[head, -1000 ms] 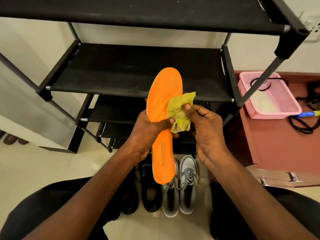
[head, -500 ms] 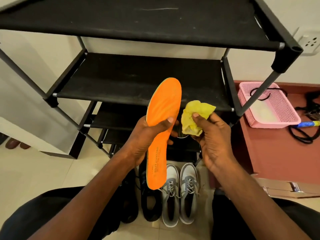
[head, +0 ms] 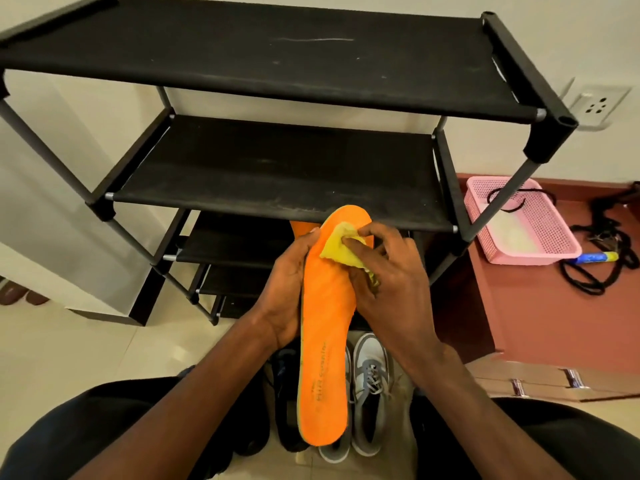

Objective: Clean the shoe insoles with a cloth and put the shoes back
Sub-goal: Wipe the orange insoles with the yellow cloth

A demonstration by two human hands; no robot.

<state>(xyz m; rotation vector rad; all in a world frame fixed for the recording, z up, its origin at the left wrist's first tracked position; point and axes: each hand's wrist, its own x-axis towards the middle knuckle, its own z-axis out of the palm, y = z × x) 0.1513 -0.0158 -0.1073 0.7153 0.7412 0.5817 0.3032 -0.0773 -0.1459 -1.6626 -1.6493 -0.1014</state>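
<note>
Centre of the frame: orange insole (head: pixel 325 341) held lengthwise, toe end up toward the rack, heel end low over the shoes. Left hand (head: pixel 287 289) wraps its left edge about mid-length, grip closed around the edge, thumb tip showing near the toe part. Right hand (head: pixel 388 289) has its grip pinched on a bunched yellow cloth (head: pixel 341 249), fingertips pressing it flat onto the upper forefoot of the insole.

Lower centre, on the floor: pair of grey shoes (head: pixel 367 396), partly hidden behind the insole, laces visible. Just left of them a pair of black shoes (head: pixel 284 403), openings up. A second orange shape (head: pixel 299 226) peeks out behind the toe end, upper centre; probably the other insole, but too little shows to be sure.

Upper half: black shoe rack (head: pixel 277 174), top two shelves bare. Right side: pink basket (head: pixel 523 223) on a reddish-brown surface, black cords beside it.

Step in hand, as I read it: wiping the top face of this insole, with the cloth at the toe end and the whole heel length unwiped in this pass.

Next move calls for drawing the cloth down the length toward the heel under steady pressure, left grip bracing so the thin sole does not flex. After that: insole into its shoe, shoes onto the rack.
</note>
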